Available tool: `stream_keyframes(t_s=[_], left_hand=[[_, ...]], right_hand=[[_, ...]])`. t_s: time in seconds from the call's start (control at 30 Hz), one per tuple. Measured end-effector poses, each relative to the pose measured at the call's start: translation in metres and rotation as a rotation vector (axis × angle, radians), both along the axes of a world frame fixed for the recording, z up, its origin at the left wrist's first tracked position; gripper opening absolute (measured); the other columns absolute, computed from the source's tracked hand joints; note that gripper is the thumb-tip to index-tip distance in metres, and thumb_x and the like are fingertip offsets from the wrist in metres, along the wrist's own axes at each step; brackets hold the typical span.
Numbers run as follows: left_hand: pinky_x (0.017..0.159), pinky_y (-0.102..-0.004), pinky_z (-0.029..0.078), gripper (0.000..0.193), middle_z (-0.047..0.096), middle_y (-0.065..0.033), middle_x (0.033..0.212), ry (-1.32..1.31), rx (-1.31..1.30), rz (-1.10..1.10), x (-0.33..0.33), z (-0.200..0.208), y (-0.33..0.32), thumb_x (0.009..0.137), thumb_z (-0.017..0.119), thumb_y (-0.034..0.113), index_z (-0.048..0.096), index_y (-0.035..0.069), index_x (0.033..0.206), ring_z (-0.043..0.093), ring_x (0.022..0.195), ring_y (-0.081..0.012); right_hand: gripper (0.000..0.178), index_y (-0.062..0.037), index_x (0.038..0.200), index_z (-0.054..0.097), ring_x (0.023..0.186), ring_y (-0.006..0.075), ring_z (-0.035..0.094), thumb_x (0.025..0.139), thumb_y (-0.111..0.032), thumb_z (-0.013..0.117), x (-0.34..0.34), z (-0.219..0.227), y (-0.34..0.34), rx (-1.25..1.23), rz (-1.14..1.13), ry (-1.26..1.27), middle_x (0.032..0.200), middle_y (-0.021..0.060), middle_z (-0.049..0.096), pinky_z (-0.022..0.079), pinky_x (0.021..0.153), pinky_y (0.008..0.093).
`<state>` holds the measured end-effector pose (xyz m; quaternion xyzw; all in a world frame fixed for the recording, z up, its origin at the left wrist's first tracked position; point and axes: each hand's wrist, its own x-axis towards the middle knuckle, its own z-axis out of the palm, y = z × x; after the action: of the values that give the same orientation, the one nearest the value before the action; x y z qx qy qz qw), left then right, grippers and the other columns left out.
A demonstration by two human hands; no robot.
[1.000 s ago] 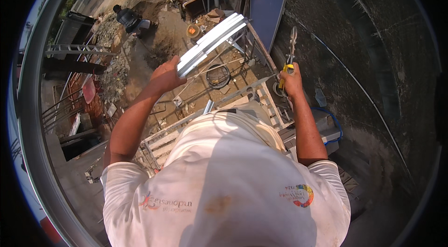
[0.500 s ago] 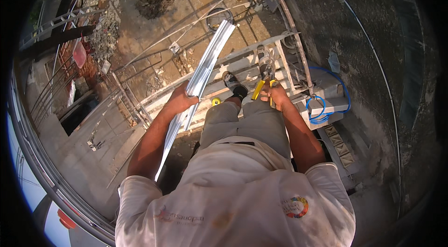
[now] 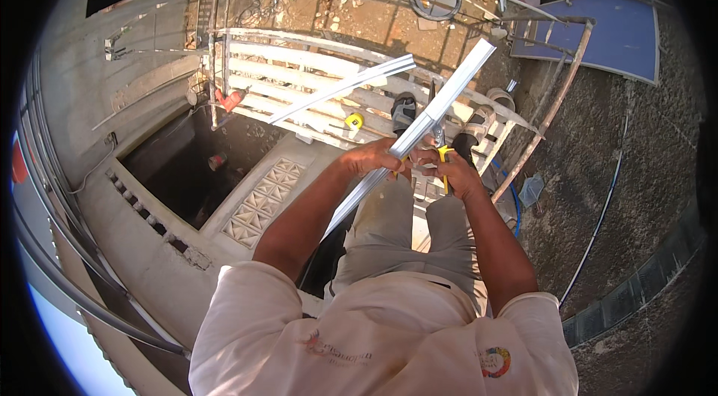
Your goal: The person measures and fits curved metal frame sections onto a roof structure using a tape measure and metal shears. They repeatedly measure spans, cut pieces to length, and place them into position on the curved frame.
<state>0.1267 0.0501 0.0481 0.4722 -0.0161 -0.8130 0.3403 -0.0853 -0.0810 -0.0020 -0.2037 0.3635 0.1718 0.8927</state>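
Note:
My left hand [image 3: 376, 158] is closed round a long, shiny metal channel [image 3: 458, 89], which slants up to the right across my legs. Yellow-handled snips [image 3: 446, 159] are in my right hand [image 3: 454, 174], their metal head against the underside of the channel just beyond my fingers. One yellow handle shows close to my left fingertips; whether those fingers also touch it I cannot tell. The channel partly covers the jaws. Beyond my left hand, another metal channel [image 3: 344, 87] lies across pale slats. A yellow tape measure [image 3: 354, 121] rests near my foot.
I am on a slatted platform [image 3: 292, 59] with metal rails [image 3: 557, 97] at its sides. A red power tool [image 3: 230, 99] lies at its left end, by a deep dark opening [image 3: 187, 172]. A blue panel [image 3: 598, 33] stands far right; a blue hose [image 3: 516, 205] runs beside the rough wall.
The view has swung round to the left. The snips, held apart from the channel before, are now up against it, and my two hands have come together.

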Motion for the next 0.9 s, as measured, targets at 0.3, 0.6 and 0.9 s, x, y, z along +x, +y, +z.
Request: stream_keyframes(t_s=[0.3,0.6,0.9], left_hand=[[0.080,-0.0320,0.051,0.045,0.064,-0.0141,0.096,-0.253,0.076,0.073,-0.026,-0.050,0.053,0.065,0.070,0.023,0.062,-0.003,0.102,0.063,0.091,-0.0241],[0.084,-0.0325,0.048,0.069,0.057,-0.0195,0.108,-0.727,0.562,0.426,0.039,-0.180,0.128,0.066,0.073,0.028,0.053,-0.007,0.122,0.058,0.097,-0.0262],[0.099,-0.0355,0.039,0.062,0.067,-0.0222,0.098,-1.022,0.825,-0.307,0.227,-0.263,0.206,0.073,0.067,0.042,0.062,-0.007,0.110,0.062,0.100,-0.0325]], right_hand=[[0.060,-0.0050,0.129,0.047,0.098,0.0198,0.052,0.070,-0.010,0.060,0.023,-0.068,-0.002,-0.482,0.856,-0.068,0.113,0.0124,0.053,0.045,0.085,0.0320],[0.071,-0.0119,0.143,0.037,0.095,0.0165,0.053,0.076,-0.015,0.058,0.000,-0.129,-0.014,-0.313,0.491,0.163,0.118,0.0115,0.051,0.047,0.077,0.0269],[0.056,-0.0092,0.136,0.045,0.088,0.0157,0.055,0.081,-0.002,0.048,-0.062,-0.147,-0.064,-0.465,0.772,0.402,0.116,0.0108,0.052,0.048,0.072,0.0275]])
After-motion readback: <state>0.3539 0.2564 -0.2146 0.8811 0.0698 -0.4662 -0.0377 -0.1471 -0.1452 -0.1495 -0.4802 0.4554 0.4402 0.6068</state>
